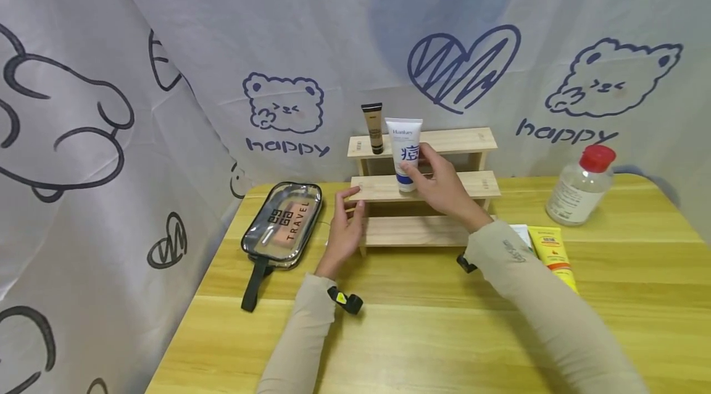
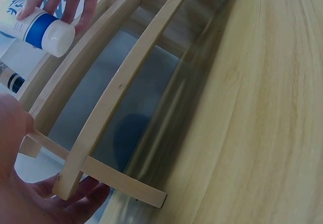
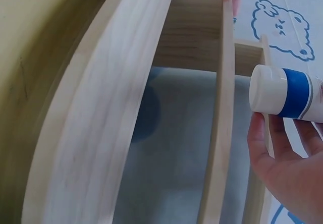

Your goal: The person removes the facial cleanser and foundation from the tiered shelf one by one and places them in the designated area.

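While the left hand (image 1: 345,232), half-curled, holds the left end of the pale three-tier wooden rack (image 1: 413,230), the right hand (image 1: 444,189) pinches the white, blue-banded plastic tube (image 1: 405,142) upright at its middle tier (image 1: 374,188), contact unclear. Likely placing; next calls for seating it squarely, then release.

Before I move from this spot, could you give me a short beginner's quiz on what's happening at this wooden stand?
1. Which hand is holding the blue-banded white tube?
2. True or false: the small tan tube stands on the top tier of the wooden stand.
3. How many tiers does the wooden stand have?

Key:
1. The right hand.
2. True.
3. Three.
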Tool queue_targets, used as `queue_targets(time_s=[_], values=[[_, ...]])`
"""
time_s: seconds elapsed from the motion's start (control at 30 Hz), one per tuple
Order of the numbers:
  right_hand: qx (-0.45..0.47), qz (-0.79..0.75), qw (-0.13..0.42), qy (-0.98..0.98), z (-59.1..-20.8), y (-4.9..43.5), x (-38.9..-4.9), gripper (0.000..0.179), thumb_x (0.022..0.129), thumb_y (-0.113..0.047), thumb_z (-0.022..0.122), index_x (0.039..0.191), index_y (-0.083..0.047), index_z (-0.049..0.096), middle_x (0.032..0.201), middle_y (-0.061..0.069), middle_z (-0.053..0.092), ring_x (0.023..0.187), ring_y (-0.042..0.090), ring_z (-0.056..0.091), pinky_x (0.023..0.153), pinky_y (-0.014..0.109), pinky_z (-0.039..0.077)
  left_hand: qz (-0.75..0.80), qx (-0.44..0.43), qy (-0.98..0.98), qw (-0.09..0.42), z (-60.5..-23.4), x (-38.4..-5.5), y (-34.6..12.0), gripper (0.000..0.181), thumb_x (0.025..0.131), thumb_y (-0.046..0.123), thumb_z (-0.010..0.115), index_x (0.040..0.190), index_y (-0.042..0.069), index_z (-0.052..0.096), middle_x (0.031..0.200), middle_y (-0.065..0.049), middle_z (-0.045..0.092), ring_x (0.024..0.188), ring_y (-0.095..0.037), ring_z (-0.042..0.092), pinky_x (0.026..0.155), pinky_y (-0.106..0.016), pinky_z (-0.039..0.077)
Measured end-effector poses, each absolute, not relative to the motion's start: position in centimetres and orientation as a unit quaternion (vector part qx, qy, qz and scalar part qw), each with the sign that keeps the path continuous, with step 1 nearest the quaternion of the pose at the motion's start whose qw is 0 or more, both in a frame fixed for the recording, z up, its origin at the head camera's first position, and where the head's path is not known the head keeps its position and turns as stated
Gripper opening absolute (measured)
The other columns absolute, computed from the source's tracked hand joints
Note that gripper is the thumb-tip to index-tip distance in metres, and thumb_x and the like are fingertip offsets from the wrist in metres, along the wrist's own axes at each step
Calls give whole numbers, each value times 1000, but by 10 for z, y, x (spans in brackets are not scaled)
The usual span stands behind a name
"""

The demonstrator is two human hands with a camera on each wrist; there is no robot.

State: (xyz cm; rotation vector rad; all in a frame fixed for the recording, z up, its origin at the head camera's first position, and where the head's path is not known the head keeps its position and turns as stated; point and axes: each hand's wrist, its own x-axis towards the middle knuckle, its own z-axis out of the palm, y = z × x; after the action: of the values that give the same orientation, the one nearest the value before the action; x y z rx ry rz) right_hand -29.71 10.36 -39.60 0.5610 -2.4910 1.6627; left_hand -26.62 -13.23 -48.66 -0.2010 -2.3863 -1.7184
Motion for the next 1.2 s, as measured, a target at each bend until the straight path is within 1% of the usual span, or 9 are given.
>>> queue_targets(time_s=[0.13,0.3,0.43,0.7,0.93,1.2], values=[[174,546,47,-818,-394,111,-296,50,114,-32,61,157,-9,49,152,22,61,140,41,61,116,58,54,-580,-69,-807,94,-486,-264,-131,36,118,25,49,153,20,46,144,-24,62,134,-40,62,114,-59,52],[167,541,53,-822,-391,120,-294,51,114,-31,61,158,-9,48,152,22,61,139,41,62,117,58,53,-581,-65,-807,90,-483,-263,-131,36,118,27,48,154,22,45,144,-25,61,134,-41,62,114,-60,51],[162,538,57,-825,-391,127,-293,51,114,-32,60,158,-8,47,151,23,61,138,42,62,118,58,53,-581,-69,-806,90,-482,-262,-131,36,118,27,48,154,21,45,145,-24,61,135,-40,61,115,-61,50],[150,536,58,-829,-388,139,-287,53,115,-33,59,160,-8,46,154,23,59,142,43,59,121,60,49,-577,-65,-810,86,-484,-263,-132,36,118,27,49,154,22,45,146,-23,61,136,-39,61,116,-60,50],[141,528,67,-835,-384,152,-279,54,115,-34,58,160,-8,45,154,24,59,143,44,58,121,61,49,-579,-70,-807,89,-482,-267,-131,36,118,26,49,154,20,46,148,-23,60,136,-40,60,116,-60,50],[139,534,75,-830,-382,167,-271,53,115,-31,59,159,-6,46,152,25,60,141,46,59,118,64,50,-579,-61,-808,89,-485,-267,-131,36,118,26,50,153,22,47,147,-23,61,136,-40,61,116,-61,50]])
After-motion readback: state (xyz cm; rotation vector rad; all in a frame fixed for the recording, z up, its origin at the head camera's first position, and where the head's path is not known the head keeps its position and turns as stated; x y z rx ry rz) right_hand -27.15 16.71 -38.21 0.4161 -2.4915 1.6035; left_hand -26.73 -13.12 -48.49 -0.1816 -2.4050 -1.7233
